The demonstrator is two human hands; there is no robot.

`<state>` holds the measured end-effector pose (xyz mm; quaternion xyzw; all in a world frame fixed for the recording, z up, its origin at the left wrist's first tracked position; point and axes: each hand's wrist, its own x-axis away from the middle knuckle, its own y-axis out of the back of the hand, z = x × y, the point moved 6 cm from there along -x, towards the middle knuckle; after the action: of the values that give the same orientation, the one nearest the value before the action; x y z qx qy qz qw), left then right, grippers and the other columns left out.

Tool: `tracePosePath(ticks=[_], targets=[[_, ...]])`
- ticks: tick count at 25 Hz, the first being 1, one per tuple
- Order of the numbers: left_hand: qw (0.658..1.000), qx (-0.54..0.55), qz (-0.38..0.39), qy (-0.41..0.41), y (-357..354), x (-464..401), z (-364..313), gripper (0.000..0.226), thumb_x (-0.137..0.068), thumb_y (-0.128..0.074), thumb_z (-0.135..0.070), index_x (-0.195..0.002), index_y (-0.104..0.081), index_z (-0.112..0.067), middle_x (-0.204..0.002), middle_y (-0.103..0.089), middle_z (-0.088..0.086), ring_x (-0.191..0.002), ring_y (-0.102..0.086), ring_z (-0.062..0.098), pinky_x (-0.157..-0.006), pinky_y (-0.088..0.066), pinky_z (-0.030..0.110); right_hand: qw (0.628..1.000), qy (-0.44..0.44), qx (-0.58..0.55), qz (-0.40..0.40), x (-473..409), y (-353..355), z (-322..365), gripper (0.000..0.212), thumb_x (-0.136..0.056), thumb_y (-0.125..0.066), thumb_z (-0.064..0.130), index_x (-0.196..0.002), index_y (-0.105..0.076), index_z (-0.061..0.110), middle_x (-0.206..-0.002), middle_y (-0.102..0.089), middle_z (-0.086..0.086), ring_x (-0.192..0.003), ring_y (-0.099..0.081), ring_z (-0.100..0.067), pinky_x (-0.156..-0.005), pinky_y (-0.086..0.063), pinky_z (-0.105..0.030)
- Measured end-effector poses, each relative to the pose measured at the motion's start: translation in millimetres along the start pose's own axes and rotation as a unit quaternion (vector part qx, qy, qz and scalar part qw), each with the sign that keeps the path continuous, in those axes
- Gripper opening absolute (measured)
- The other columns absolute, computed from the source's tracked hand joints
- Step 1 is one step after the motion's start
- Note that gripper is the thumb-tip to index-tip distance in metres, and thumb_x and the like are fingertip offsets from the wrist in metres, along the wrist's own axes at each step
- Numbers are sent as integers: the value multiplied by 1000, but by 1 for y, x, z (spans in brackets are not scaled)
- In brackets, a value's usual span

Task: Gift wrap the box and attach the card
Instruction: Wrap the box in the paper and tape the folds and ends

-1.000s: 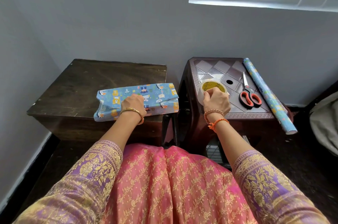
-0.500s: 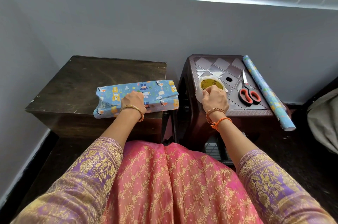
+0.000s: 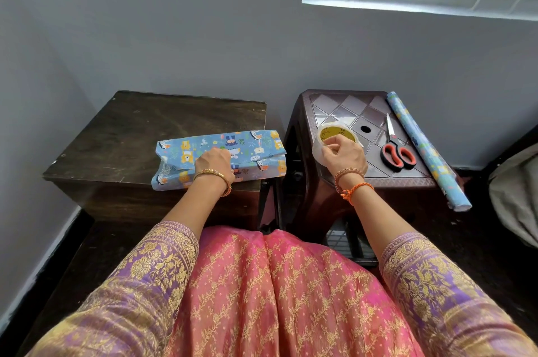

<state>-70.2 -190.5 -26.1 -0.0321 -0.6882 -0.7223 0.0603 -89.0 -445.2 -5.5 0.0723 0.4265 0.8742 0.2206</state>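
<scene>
The box (image 3: 221, 157), already rolled in blue animal-print wrapping paper, lies along the near edge of the dark wooden table (image 3: 139, 135), its two ends not yet folded shut. The left hand (image 3: 214, 163) rests on top of it with knuckles bent, pressing the overlapped paper down so the seam cannot spring open; how the fingertips lie is hidden under the hand.

Just to the right, on the brown plastic stool (image 3: 349, 106), the right hand (image 3: 343, 154) pinches the roll of clear tape (image 3: 334, 135). A second ago that hand only cupped the roll from the side; now thumb and forefinger have come up over the rim, at the yellow core, and the roll has tipped a little toward the person. That looks like a search for the loose tape end, though the end itself is too faint to make out. If so, the seam is about to be fixed, and the end folds and the card remain.

Farther right on the stool lie red-handled scissors (image 3: 396, 152), blades pointing away, and beside them the spare roll of wrapping paper (image 3: 422, 147), overhanging the stool's near corner. No card is in view.
</scene>
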Motion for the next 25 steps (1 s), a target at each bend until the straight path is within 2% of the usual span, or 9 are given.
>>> tracePosePath(ticks=[4,10,14,20,23,25], targets=[[1000,6,0,2,-1,0,0,35,-89,-56,-29,-118,-54,-9,-120,-54,12,-111,-54,26,-89,-47,33,999,-7,-23,-34,3,-1,-3,13,-87,-57,22,-94,-67,22,-109,-64,-7,-111,-51,-25,-84,-44,-33],[1000,17,1,4,-1,2,0,36,-89,-57,-30,-119,-53,-9,-121,-53,12,-113,-53,27,-90,-46,33,999,-1,-19,-35,4,-4,-3,6,-85,-61,17,-85,-65,21,-119,-57,-10,-115,-49,-27,-92,-43,-35],[1000,26,-3,3,-1,2,1,35,-89,-57,-28,-118,-54,-9,-122,-52,12,-113,-53,28,-90,-46,34,1000,2,-19,-25,6,-8,-4,12,-83,-59,6,-84,-65,17,-127,-49,-19,-125,-40,-30,-100,-37,-34],[999,32,-12,3,0,2,2,33,-90,-56,-28,-116,-56,-9,-121,-54,13,-113,-53,29,-90,-46,35,999,6,-23,29,13,-4,2,20,-82,-52,-2,-89,-67,9,-142,-31,-24,-140,-19,-27,-108,-22,-25],[999,33,-11,6,0,2,1,34,-90,-57,-28,-117,-55,-8,-121,-54,13,-112,-54,28,-90,-47,35,998,32,-9,62,19,0,7,22,-81,-51,-6,-92,-68,3,-139,-37,-20,-141,-14,-29,-113,-18,-27],[999,30,-9,6,0,2,1,34,-90,-56,-28,-118,-55,-9,-121,-54,13,-112,-53,28,-89,-47,35,994,42,26,99,16,-1,9,22,-81,-53,-3,-92,-70,4,-134,-44,-17,-140,-14,-31,-115,-17,-30]])
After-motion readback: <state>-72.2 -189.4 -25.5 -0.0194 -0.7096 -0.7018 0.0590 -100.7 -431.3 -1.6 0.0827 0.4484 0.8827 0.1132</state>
